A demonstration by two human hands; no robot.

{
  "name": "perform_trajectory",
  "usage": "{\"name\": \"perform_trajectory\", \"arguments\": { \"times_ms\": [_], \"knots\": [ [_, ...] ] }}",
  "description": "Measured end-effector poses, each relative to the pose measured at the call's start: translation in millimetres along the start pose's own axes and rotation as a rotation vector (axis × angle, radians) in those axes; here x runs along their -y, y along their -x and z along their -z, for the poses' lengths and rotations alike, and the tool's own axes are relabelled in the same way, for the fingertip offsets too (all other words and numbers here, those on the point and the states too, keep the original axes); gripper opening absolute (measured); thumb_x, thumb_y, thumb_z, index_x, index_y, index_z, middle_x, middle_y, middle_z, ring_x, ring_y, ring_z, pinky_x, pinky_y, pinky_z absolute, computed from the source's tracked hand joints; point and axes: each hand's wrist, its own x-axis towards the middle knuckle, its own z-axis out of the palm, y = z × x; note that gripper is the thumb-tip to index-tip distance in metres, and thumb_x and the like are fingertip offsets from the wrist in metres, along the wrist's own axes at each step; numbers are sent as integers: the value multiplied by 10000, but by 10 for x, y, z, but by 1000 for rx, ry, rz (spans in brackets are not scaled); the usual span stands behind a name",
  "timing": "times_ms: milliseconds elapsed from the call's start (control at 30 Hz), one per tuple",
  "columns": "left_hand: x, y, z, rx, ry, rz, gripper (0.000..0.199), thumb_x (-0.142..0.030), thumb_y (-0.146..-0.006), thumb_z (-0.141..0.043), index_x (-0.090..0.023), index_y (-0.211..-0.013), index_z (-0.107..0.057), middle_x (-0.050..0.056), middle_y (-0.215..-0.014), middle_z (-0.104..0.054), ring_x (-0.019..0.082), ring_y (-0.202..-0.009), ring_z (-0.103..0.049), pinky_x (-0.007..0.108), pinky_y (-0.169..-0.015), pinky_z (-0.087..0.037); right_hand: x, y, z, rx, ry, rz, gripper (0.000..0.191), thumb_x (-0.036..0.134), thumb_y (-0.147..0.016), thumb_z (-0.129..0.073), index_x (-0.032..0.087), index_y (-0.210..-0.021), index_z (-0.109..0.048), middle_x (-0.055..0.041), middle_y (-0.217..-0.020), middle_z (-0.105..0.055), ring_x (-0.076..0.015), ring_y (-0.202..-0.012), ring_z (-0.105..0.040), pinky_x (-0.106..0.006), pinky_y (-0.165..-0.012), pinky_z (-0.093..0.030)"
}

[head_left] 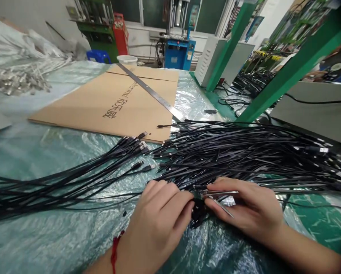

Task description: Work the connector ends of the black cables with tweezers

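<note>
Just right of the left hand (161, 215), whose curled fingers' hold cannot be told, a two-armed metal tool (227, 192) is pinched crosswise by the right hand (257, 205), before piled black cables (239, 152).

One head-worn cam; faces forward and down over the plastic-covered table (85, 238); left hand (161, 217) and right hand (254, 205) close, at bottom centre; cardboard (96, 97) mid-range; blue machine (174, 57) far, near top edge

I am wearing a red cord bracelet (115, 249) around my left wrist (129, 247), its short end sticking out; my right wrist (277, 230) is showing bare.
</note>
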Motion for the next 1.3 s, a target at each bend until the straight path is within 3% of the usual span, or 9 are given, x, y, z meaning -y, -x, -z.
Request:
{"name": "perform_trajectory", "arguments": {
  "times_ms": [267,933,1300],
  "knots": [
    [-34,-8,-5,-32,-48,-43,108,-111,-971,-531,-173,-1008,-613,16,-808,-527,177,-775,-445,360,-704,-362,70,5,4,109,-92,85,232,264,-886,-718,236,-1108,-658,-42,-898,-784,-183,-818,-758,-297,-731,-642],
    [-44,5,5,17,-82,-71,114,-117,-981,-512,-160,-1029,-606,10,-777,-491,184,-749,-401,355,-687,-339,54,39,-25,143,-68,52,222,326,-872,-736,225,-1061,-676,-26,-881,-781,-157,-810,-752,-251,-744,-635],
    [-45,21,-15,24,-119,-82,124,-127,-989,-501,-160,-943,-612,12,-765,-463,185,-737,-382,361,-676,-319,53,49,-20,168,-69,54,169,298,-916,-686,227,-1063,-645,-28,-879,-778,-153,-804,-748,-254,-727,-629]
  ]
}}
